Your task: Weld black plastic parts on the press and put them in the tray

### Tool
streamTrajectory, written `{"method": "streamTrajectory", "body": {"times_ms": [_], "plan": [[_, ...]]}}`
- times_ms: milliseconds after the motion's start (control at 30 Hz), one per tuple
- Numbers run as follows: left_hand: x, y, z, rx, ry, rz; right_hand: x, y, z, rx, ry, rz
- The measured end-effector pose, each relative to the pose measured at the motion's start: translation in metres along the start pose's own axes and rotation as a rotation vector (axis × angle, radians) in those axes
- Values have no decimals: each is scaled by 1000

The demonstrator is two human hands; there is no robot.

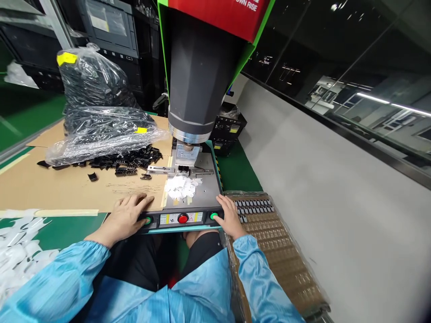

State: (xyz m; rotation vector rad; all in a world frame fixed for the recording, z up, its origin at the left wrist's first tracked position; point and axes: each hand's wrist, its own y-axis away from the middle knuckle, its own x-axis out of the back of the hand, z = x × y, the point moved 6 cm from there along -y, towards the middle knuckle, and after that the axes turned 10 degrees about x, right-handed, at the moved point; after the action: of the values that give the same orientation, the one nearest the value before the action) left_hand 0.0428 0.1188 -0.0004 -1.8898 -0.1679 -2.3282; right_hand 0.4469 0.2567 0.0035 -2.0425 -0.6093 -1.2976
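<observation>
My left hand lies over the front edge of the machine's base, fingers stretched out, with its thumb at the left green button. At the other end of the control panel, my right hand rests with fingers extended and its thumb at the right green button. A red button sits between them. Under the press head, small black parts lie in the metal fixture. A pile of white pieces is in front of it. Neither hand holds anything.
Loose black plastic parts and clear bags of dark parts cover the cardboard at left. More white scraps lie at lower left. A tray with rows of grey parts stands at right, beside the wall.
</observation>
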Motion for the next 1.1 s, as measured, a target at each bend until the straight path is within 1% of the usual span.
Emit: {"method": "streamTrajectory", "body": {"times_ms": [133, 333, 400, 467, 567, 667, 767, 900, 967, 1033, 1100], "plan": [[1, -5, 1, -2, 11, 4, -2, -3, -2, -1, 42, 4], [2, -2, 0, 21, 47, -17, -2, 0, -1, -17, 48, -4], [6, -7, -1, 22, 91, -10, -1, -2, -2, -18, 45, 9], [12, -19, -2, 21, 143, 29, 0, -8, -5, -12, 41, 36], [22, -47, -4, 38, 150, 108, 2, -25, -14, 14, 33, 79], [23, -72, -8, 86, 75, 131, 0, -51, -25, 41, 8, 119], [21, -83, -17, 120, 44, 137, -7, -82, -32, 62, -33, 132], [24, -75, -36, 187, 23, 169, -22, -117, -34, 29, -81, 86], [28, -66, -37, 191, 32, 194, -29, -127, -35, 16, -81, 57], [29, -58, -28, 162, 63, 216, -33, -131, -39, 14, -64, 40], [26, -52, -8, 110, 97, 216, -34, -130, -44, 17, -48, 41]]}}
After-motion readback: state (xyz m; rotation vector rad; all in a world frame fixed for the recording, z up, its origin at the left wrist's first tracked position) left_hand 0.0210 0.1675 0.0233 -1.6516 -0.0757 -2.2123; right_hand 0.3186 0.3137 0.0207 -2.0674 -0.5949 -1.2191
